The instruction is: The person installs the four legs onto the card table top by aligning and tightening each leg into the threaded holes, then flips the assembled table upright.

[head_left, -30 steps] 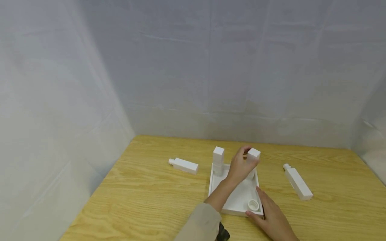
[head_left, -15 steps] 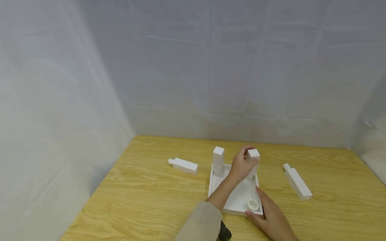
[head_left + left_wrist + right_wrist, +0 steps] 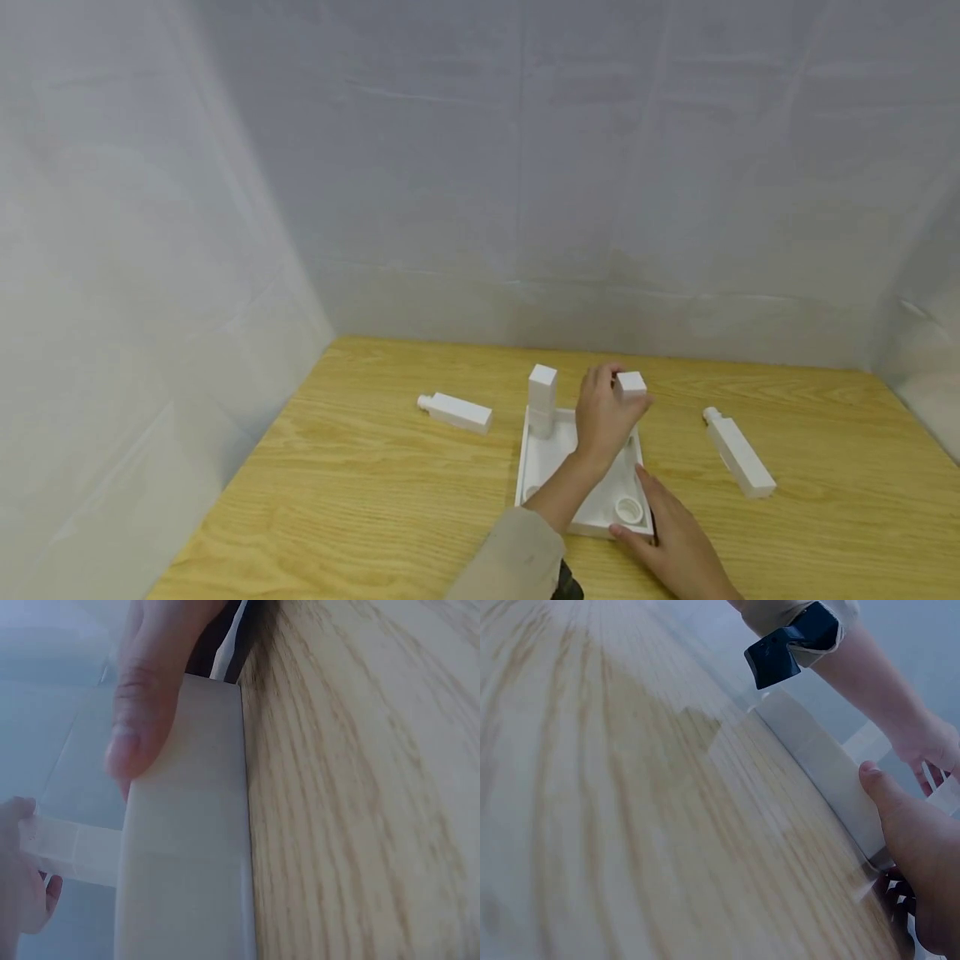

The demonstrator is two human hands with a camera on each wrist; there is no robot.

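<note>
While the left hand (image 3: 606,414) wraps its fingers around a white bottle (image 3: 630,385), that bottle stands straight up at the far right corner of the white tray (image 3: 545,454), with its long side pointing up and down. Only the bottle's square top sticks out above the fingers, so its bottom end is hidden and it is hard to tell if it sits in the tray or hangs just over it. Just to the left of this hand stands a second upright bottle (image 3: 542,400) in the tray's other far corner. The right hand (image 3: 671,542) is nearer to the body and rests on the tray's near right corner, thumb laid flat along the rim, fingers mostly tucked out of sight. A small round cup (image 3: 629,509) sits in the tray right beside that thumb. Two more bottles lie flat on the wooden table (image 3: 375,467), one (image 3: 455,412) well off to the left and one (image 3: 739,452) off to the right of both hands.
</note>
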